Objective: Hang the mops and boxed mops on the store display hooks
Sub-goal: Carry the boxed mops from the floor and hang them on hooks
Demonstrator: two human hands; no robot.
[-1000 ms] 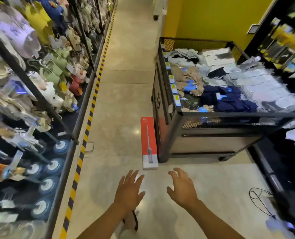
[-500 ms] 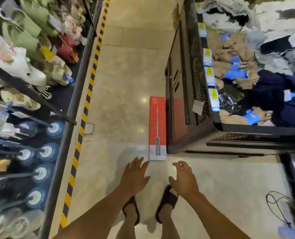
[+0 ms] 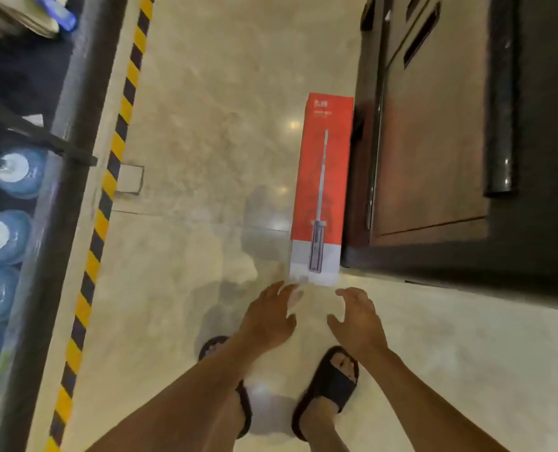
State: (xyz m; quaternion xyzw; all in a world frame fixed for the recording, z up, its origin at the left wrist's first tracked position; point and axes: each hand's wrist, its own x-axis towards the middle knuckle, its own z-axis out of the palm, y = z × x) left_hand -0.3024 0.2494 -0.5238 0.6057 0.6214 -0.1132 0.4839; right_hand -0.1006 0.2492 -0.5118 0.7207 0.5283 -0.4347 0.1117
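Observation:
A long red and white boxed mop lies flat on the tiled floor, its long right side against a dark cabinet. Both of my hands reach down toward its near white end. My left hand has spread fingers whose tips are just short of the box's near left corner. My right hand hovers with loosely curved fingers just below the box's near right corner. Neither hand holds anything. Mops with round blue and white heads hang on the display rack at the left.
A dark wooden cabinet stands right of the box. A black shelf base with a yellow and black striped floor strip runs down the left. My sandalled feet stand on the floor below my hands.
The view has tilted down and closed in on the box. Both hands have moved forward and down, to the box's near end.

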